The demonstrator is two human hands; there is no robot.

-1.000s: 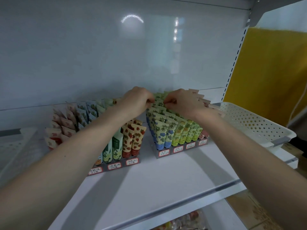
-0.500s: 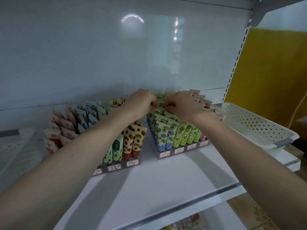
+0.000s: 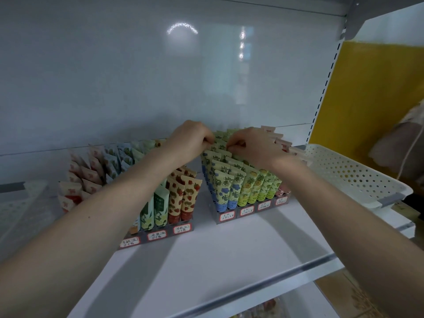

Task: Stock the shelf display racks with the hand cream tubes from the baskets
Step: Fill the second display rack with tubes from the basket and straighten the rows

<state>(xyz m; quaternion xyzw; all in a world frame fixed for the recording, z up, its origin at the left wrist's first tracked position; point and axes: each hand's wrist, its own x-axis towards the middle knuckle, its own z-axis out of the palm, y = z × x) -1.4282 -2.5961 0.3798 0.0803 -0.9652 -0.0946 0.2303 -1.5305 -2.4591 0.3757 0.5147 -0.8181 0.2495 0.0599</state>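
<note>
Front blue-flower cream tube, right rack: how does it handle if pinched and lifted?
The blue-flower yellow plastic tube probably is light and soft-walled; its flat crimped top looks the firmest place to pinch. Standing cap-down in the grey labelled rack, packed against neighbouring tubes, it likely won't tip, but may drag them. Glossy skin could be slippery.

Left hand (image 3: 190,138) and right hand (image 3: 252,145) reach forward, fingers curled, close together.

What we cannot make out at the shelf

Our left hand (image 3: 190,138) and right hand (image 3: 251,146) bury curled fingertips among the hand cream tubes (image 3: 219,146) at 12 o'clock, and we cannot tell which tube each pinches. The label writing (image 3: 227,216) is too small to read. The basket (image 3: 20,207) at 9 o'clock is blurred and cropped.
</note>
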